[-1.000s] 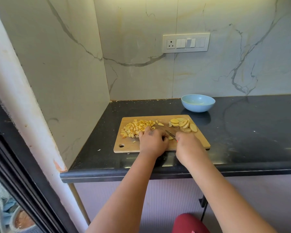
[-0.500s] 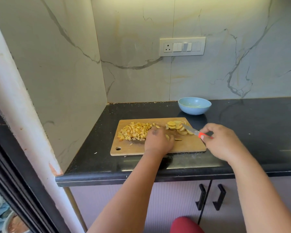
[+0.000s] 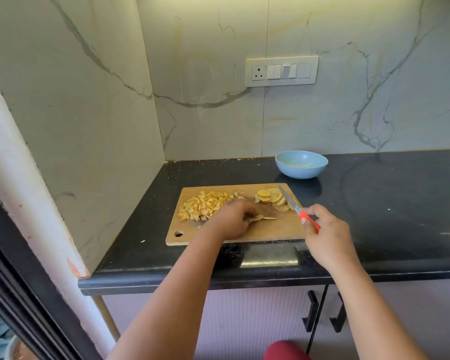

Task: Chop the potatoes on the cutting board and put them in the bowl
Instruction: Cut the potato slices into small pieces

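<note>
On the cutting board [image 3: 283, 229] I see three potato groups: a diced pile [image 3: 203, 205] far left, a few thin slivers [image 3: 263, 218] at my left hand [image 3: 230, 222], and uncut slices [image 3: 272, 197] far right. My left fingers curl over the slivers, which run left-right. My right hand [image 3: 322, 229] pinches one knife [image 3: 295, 207], its blade over the slices. One bowl [image 3: 301, 164] sits beyond.

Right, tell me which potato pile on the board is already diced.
The left pile, small cubes beside the left hand. The right pile is round slices by the knife.
</note>
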Motion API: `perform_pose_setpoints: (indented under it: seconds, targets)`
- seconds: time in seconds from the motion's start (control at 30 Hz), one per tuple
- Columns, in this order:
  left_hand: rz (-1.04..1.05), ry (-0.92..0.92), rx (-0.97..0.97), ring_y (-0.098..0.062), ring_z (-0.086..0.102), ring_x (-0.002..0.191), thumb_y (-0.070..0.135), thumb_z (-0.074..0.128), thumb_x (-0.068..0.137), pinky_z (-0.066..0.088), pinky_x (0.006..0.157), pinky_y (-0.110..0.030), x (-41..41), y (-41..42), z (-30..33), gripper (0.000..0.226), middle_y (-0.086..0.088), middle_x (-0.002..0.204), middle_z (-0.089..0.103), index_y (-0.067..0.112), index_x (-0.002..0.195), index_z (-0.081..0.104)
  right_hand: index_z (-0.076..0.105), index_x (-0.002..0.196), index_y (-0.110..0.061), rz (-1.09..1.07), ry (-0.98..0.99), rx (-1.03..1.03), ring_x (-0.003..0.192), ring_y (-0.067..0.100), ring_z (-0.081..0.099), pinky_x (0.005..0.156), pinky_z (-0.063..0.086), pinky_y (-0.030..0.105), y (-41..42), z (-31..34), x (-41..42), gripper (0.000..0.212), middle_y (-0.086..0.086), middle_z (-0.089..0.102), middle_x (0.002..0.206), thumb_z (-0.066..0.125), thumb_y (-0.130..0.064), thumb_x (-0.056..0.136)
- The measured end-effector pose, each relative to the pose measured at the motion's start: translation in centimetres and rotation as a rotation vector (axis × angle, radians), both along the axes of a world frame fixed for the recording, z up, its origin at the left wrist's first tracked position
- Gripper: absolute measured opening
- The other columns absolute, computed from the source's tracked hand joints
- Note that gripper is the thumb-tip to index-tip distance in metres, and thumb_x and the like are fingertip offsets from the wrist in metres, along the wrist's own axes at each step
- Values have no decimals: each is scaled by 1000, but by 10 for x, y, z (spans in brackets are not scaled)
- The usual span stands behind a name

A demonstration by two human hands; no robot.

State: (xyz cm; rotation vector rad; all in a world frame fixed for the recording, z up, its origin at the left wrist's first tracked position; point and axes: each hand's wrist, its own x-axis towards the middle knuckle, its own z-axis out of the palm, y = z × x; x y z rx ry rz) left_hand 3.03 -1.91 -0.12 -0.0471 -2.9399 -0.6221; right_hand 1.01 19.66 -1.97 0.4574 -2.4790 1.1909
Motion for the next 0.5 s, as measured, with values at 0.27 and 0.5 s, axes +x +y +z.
perform_pose_setpoints:
  seconds: [0.27,0.5]
  targets:
    - [100,245,-306,-26,37,123,39,49,98,32,101,-44,-8,36,-16,30,-1,125,55,26,120,65,62,109,-15,3,195,18,56,15,55,46,36,18,-13,-26,-1,15,0,62,74,54,-13,96]
    - [195,340,-463,-26,41,118,26,51,96,32,96,-44,2,33,-16,17,-1,121,59,18,102,65,61,111,-15,20,199,26,56,5,53,46,33,12,-10,-27,-4,16,-3,59,72,55,-13,96]
